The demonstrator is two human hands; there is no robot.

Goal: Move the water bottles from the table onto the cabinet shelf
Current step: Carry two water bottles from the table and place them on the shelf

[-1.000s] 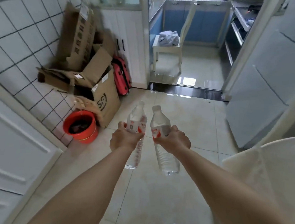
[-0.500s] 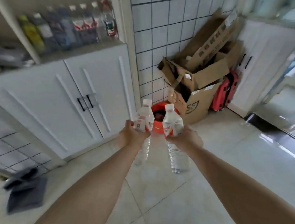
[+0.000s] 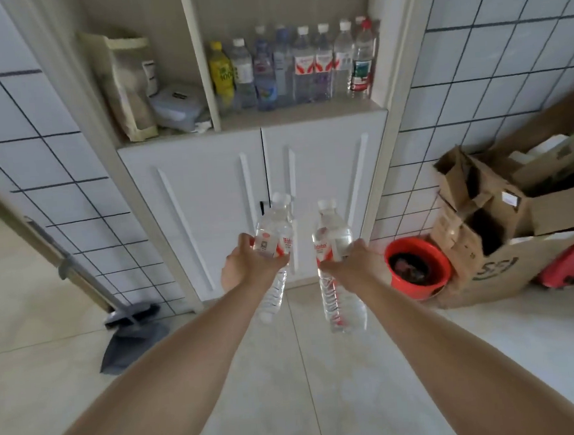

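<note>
while facing the cabinet shelf (image 3: 301, 115), already lined with bottles (image 3: 304, 66): left hand (image 3: 248, 266) wrapped around one water bottle (image 3: 274, 249), right hand (image 3: 351, 267) around another (image 3: 332, 248), both low before the doors. left: lifting up, shelving.

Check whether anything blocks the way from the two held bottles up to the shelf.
Nothing visible blocks the path. The shelf bay is open-fronted, but its row of bottles fills most of it, leaving free room only along the front edge.

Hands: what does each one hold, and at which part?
Left hand grips one water bottle at its label; right hand grips another bottle likewise.
</note>
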